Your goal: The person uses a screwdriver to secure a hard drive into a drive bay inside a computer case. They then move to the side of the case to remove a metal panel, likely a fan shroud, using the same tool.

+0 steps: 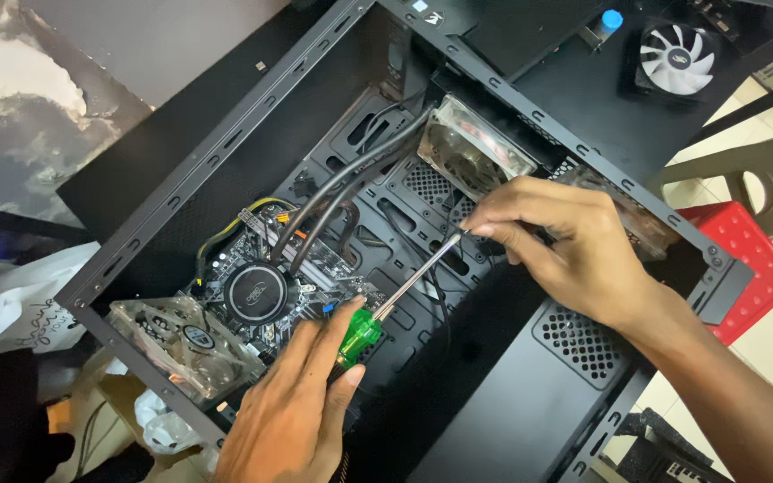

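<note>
A white-bladed fan lies far right on the black desk, with a blue-capped tube just left of it. A red plastic stool stands right. A white plastic bag sits left.

Green-handled screwdriver slanting up-right inside the open black computer case
</note>
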